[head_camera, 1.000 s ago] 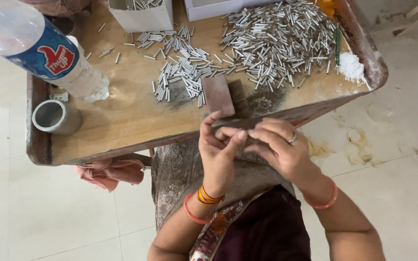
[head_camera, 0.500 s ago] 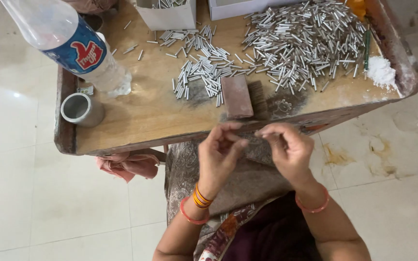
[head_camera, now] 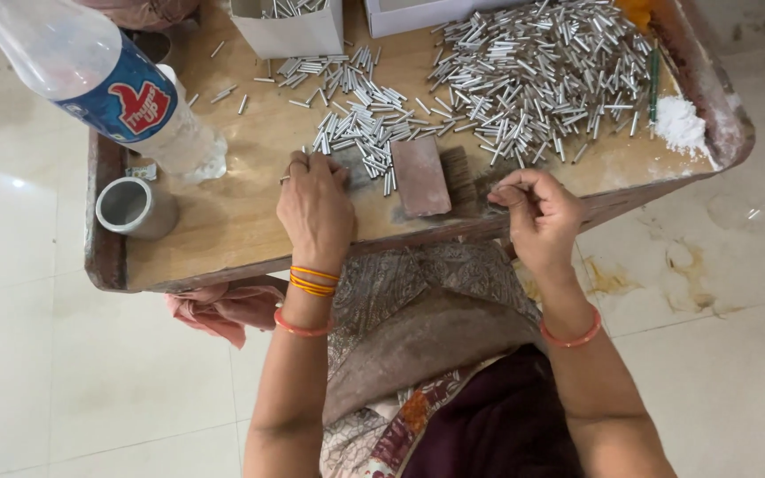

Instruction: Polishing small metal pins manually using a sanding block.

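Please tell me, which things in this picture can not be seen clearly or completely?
- Head view: the left hand covers whatever lies under its fingers beside the small metal tubes.
- The right hand is curled; its own fingers hide whether it holds anything.
- The plastic bottle and two white boxes are cut by the top edge.
- The metal cup interior is too dim to read.
- The pink cloth is partly hidden under the wooden table.

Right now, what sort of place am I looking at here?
Probably a small home or cottage workshop for hand assembly. A low wooden table on a tiled floor carries heaps of small metal tubes, with cardboard boxes behind. The left hand rests by the tubes; the right hand hovers at the table's edge.
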